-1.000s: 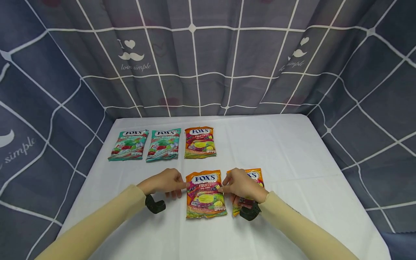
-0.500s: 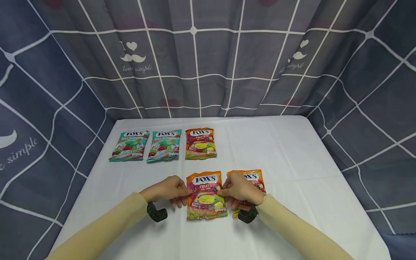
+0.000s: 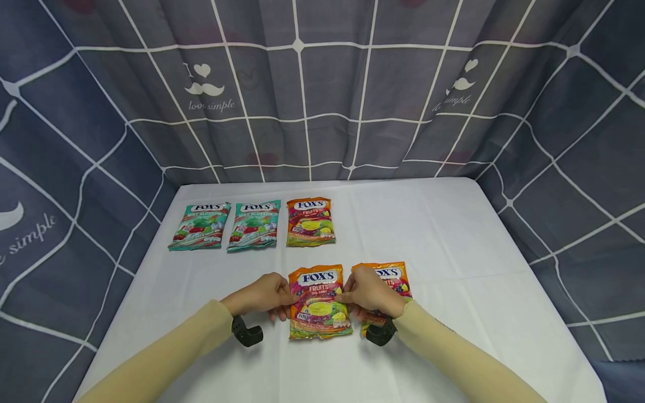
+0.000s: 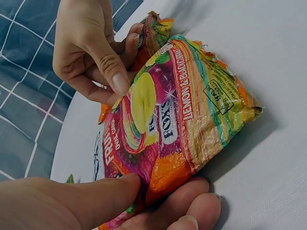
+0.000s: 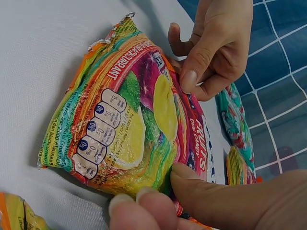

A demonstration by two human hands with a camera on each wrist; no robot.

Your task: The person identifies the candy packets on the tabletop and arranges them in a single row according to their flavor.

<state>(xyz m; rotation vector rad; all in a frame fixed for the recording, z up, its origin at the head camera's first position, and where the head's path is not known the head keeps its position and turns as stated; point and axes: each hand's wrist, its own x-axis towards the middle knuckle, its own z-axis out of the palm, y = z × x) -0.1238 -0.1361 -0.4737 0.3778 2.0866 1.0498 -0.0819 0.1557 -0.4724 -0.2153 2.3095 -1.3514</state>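
An orange and purple candy bag marked FOX'S FRUITS lies face up near the middle of the table. My left hand pinches its left edge, thumb on top and fingers curled beneath, as the left wrist view shows. On the opposite edge, my right hand pinches the same candy bag between thumb and fingers. A second fruit candy bag lies just to the right, partly hidden under my right hand and wrist.
Along the back of the white-covered table lie two green mint candy bags and one orange fruit candy bag. Grey gridded curtains enclose the back and sides.
My left hand has shifted slightly right and toward me, its thumb now further over the bag's left edge. My right hand has slid slightly toward me. The bags look unmoved.
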